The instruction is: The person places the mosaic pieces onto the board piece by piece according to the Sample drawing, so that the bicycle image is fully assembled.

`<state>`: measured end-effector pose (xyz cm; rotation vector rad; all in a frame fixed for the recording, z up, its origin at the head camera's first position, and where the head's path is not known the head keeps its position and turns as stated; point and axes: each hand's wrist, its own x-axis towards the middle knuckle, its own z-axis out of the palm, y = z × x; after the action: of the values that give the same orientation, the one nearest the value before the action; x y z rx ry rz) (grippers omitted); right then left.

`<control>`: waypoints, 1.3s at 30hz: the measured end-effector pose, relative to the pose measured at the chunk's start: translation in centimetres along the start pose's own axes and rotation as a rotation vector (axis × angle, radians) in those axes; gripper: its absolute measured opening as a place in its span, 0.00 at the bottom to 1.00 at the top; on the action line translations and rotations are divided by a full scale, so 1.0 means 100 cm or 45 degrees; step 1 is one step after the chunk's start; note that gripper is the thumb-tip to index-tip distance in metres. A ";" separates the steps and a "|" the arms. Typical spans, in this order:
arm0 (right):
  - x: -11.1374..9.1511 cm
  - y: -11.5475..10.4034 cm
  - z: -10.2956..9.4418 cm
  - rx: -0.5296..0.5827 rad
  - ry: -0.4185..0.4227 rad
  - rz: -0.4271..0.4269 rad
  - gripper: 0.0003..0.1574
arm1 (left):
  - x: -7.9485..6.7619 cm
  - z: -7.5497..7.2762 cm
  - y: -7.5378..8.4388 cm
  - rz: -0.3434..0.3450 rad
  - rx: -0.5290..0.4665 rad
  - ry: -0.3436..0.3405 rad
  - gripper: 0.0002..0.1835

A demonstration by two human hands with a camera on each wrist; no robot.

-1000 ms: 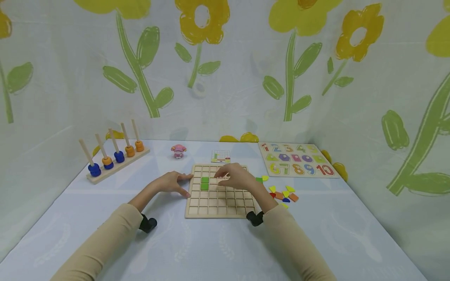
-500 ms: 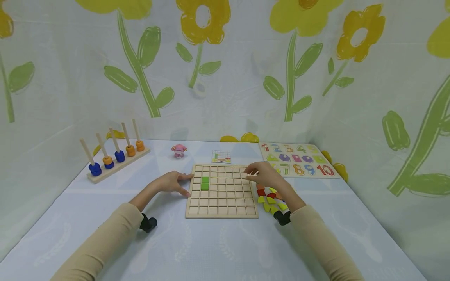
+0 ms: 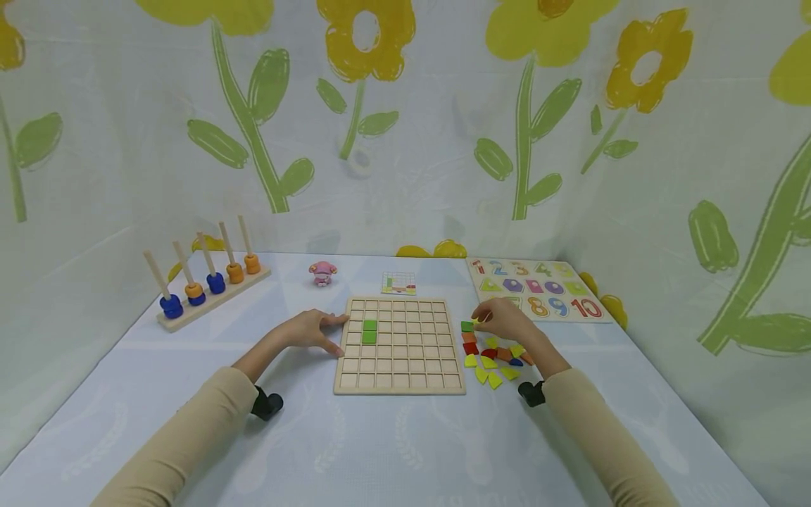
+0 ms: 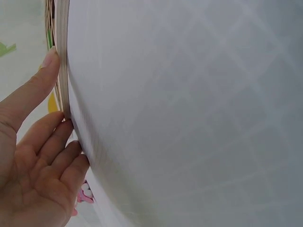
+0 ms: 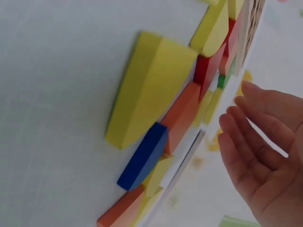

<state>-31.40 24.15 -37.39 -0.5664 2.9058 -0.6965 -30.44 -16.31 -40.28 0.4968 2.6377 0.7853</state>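
Note:
A wooden grid board (image 3: 400, 366) lies flat on the table, with two green square tiles (image 3: 369, 337) in its cells. My left hand (image 3: 307, 329) touches the board's left edge, thumb and fingers spread apart. In the left wrist view the thumb (image 4: 38, 80) reaches the rim from one side. To the right of the board my right hand (image 3: 505, 320) is over the loose pieces, fingers bent loosely with nothing between them. Closest to its fingertips are a green tile (image 3: 467, 327) and a yellow piece partly hidden by the hand. An orange tile (image 3: 468, 338) and a red tile (image 3: 470, 348) continue that column.
Several yellow pieces (image 3: 495, 380) and a blue piece (image 3: 516, 362) lie scattered below the right hand. Behind the board are a pattern card (image 3: 398, 284) and a pink figurine (image 3: 322, 272). A peg stacker (image 3: 215, 283) stands back left, a number puzzle (image 3: 604, 317) back right.
The right hand has moved from above the board's middle rightward to the loose pieces, uncovering the board. Both green tiles on the board and the left hand stay where they were.

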 end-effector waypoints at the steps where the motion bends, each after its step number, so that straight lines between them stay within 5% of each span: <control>1: 0.001 0.002 0.000 -0.004 -0.002 0.025 0.13 | 0.000 0.000 0.000 -0.002 0.000 0.000 0.45; 14: 0.012 0.014 -0.002 -0.051 -0.126 0.119 0.16 | -0.001 0.000 0.001 0.006 -0.017 0.001 0.45; 24: 0.008 0.015 -0.001 -0.010 -0.132 0.116 0.07 | -0.001 0.000 0.001 -0.002 -0.015 0.000 0.45; 39: 0.012 0.018 0.002 -0.008 -0.142 0.110 0.10 | 0.002 0.000 0.000 0.012 -0.014 -0.002 0.46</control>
<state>-33.13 25.12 -38.38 -0.4614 2.8109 -0.6239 -30.60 -16.25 -40.33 0.5071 2.6300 0.8014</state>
